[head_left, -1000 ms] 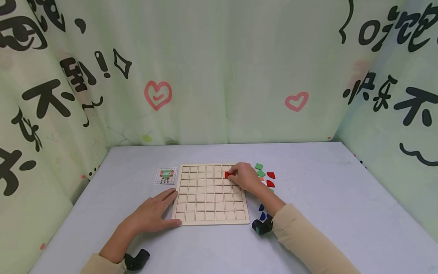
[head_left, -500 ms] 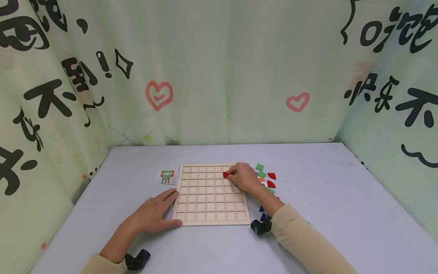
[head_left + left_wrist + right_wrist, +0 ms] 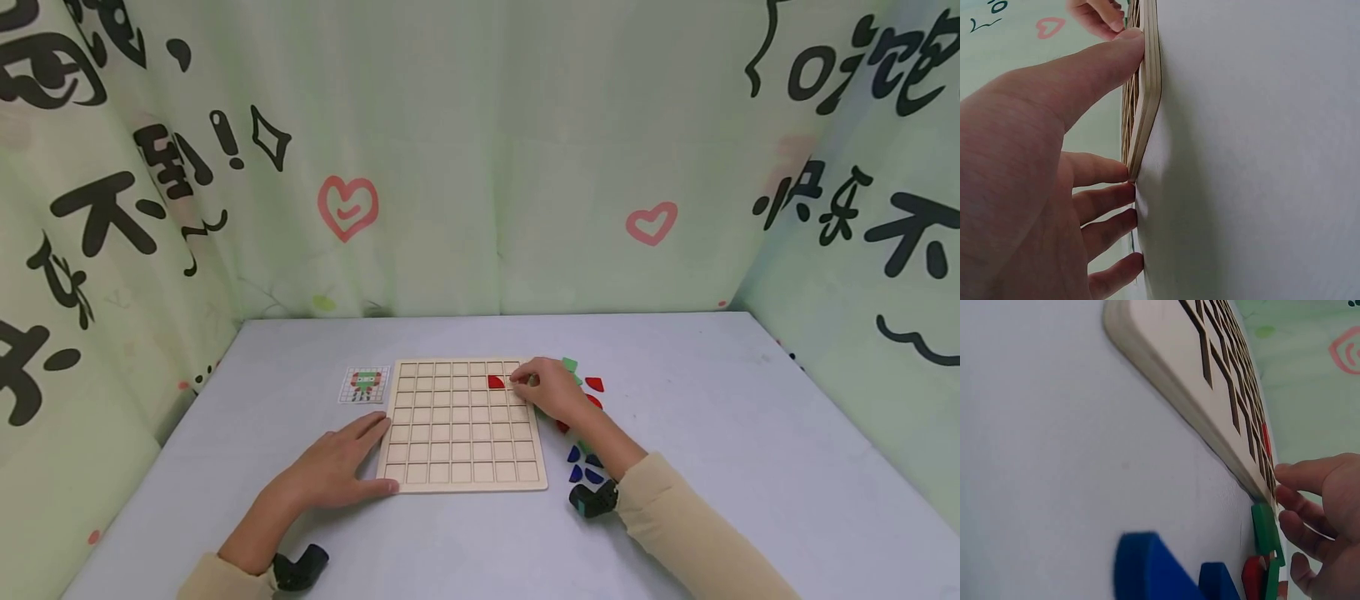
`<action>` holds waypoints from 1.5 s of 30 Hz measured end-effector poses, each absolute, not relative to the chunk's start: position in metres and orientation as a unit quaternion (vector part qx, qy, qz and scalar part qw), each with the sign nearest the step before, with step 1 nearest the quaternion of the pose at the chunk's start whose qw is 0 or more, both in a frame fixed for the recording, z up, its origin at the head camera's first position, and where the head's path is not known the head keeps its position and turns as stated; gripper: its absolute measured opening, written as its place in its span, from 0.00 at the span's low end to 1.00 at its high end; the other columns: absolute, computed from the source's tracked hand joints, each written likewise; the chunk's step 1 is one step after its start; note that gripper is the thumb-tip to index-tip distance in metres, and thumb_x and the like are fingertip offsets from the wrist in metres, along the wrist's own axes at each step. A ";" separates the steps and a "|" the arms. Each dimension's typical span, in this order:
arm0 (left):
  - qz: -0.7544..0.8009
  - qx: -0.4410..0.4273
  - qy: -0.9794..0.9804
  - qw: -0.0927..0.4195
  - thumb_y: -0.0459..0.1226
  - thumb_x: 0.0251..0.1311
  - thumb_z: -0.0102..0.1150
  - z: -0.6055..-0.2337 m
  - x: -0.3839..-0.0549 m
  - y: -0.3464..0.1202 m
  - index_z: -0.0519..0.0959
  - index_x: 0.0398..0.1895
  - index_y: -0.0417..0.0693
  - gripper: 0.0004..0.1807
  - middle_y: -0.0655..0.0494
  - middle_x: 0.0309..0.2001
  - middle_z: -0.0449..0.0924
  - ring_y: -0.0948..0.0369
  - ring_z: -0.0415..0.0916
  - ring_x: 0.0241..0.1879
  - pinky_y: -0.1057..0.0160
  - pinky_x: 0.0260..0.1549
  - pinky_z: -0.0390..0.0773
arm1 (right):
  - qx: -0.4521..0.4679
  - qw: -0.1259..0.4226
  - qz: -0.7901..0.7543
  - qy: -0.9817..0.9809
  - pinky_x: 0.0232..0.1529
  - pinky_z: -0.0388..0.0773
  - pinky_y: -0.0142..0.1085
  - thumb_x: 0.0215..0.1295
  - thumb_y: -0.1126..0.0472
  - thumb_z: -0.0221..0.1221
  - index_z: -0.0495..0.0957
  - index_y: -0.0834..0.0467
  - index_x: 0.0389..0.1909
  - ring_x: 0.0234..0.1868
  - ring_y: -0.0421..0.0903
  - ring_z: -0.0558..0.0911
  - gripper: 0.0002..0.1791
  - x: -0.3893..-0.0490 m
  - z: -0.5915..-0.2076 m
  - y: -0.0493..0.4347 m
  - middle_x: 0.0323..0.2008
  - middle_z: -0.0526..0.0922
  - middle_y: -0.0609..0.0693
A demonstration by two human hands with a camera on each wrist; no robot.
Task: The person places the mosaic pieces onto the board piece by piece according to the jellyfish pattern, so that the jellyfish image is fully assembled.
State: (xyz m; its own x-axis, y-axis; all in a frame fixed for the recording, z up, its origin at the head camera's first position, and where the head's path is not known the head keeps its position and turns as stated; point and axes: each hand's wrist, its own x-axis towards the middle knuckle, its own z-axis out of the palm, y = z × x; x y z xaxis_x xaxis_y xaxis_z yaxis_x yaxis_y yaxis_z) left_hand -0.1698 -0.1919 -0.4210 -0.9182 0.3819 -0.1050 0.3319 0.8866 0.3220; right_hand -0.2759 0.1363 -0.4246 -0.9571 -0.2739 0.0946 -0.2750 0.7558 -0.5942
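A wooden grid board [image 3: 460, 432] lies on the white table, with one red quarter-round piece [image 3: 496, 382] in a cell near its far right corner. The left hand [image 3: 337, 462] rests at the board's left side, fingers straight along the edge and thumb on the front left corner. In the left wrist view its thumb [image 3: 1094, 78] touches the rim. Just right of the red piece, the right hand [image 3: 551, 390] hovers over the board's right edge. Its fingers are loosely bent, and the right wrist view shows nothing held between them.
Left of the board lies a card [image 3: 364, 386] printed with a green and red figure on a grid. Loose pieces lie along the right side: green [image 3: 570, 364], red [image 3: 594, 384] and blue [image 3: 576, 473], some hidden behind the right arm. Patterned curtains surround the table.
The right hand has let go of the red piece, which now lies in a cell, and has shifted a little to the right. The left hand stays in place.
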 end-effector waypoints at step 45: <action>0.154 0.191 0.966 0.083 0.61 0.54 0.62 -0.419 -0.168 -0.192 0.59 0.73 0.41 0.51 0.46 0.74 0.56 0.48 0.57 0.73 0.42 0.63 0.65 | 0.182 -0.048 0.287 -0.939 0.26 0.66 0.29 0.54 0.62 0.70 0.85 0.56 0.46 0.31 0.42 0.69 0.17 -0.251 -0.419 0.187 0.35 0.81 0.46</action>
